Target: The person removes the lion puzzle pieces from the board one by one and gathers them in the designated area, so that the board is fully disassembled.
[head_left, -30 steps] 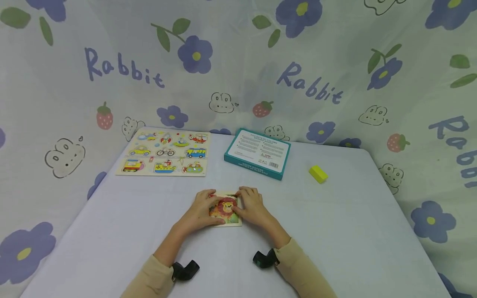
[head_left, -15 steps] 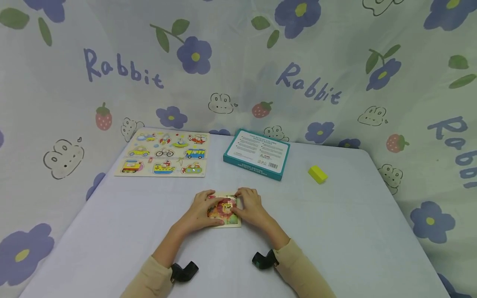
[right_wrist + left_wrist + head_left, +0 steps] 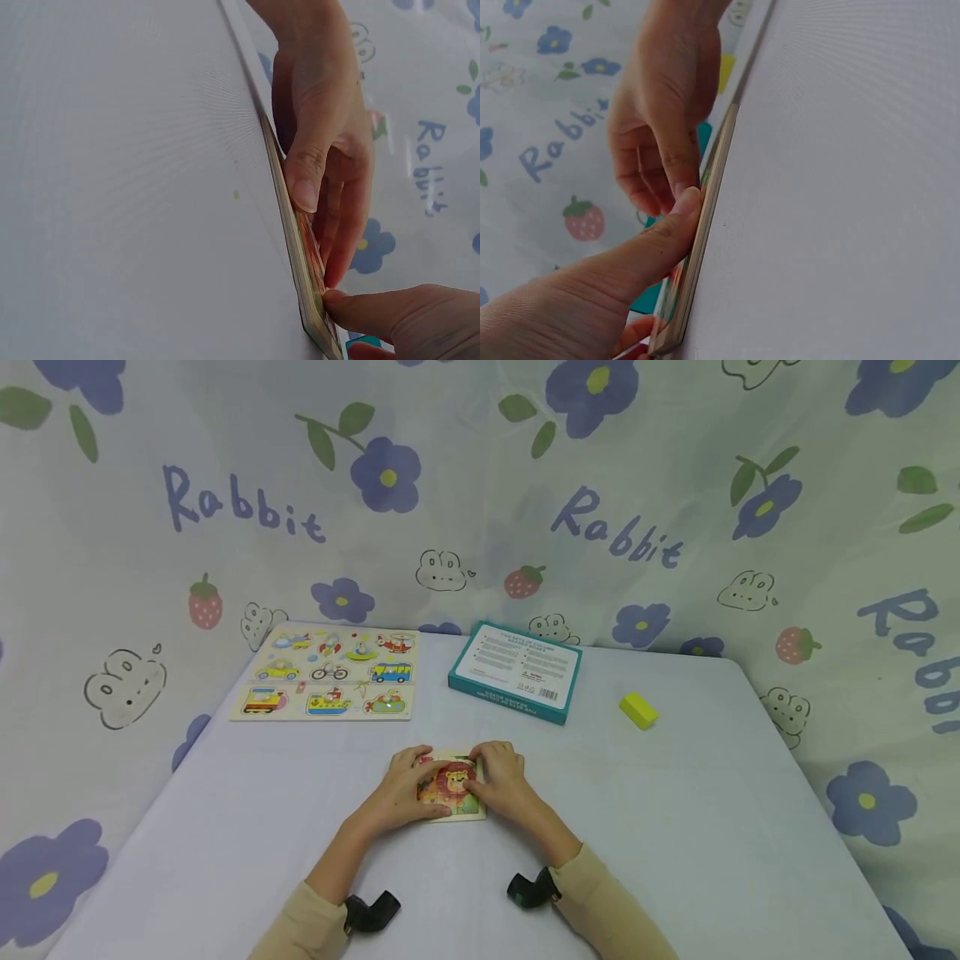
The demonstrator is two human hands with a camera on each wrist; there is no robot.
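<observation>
A small square lion jigsaw puzzle [image 3: 456, 783] in a pale wooden tray lies on the white table in front of the person. My left hand [image 3: 397, 792] grips its left side, thumb along the near edge and forefinger stretched over the face. On the right side, my right hand [image 3: 506, 781] holds the tray with fingers bent at the far right corner and thumb on the picture. Both wrist views show the tray's layered wooden edge [image 3: 705, 232] low over the cloth. The left thumb [image 3: 306, 191] presses on the picture side. Part of the picture is covered by the fingers.
A wooden vehicle puzzle board [image 3: 322, 672] lies at the back left. Right of it is a teal and white box [image 3: 516, 670], and farther right a yellow block [image 3: 639, 711]. A patterned curtain [image 3: 480, 485] hangs behind the white-covered table [image 3: 712, 827].
The head view shifts slightly. Both hands stay on the lion puzzle in nearly the same grip, and the other things on the table keep their places.
</observation>
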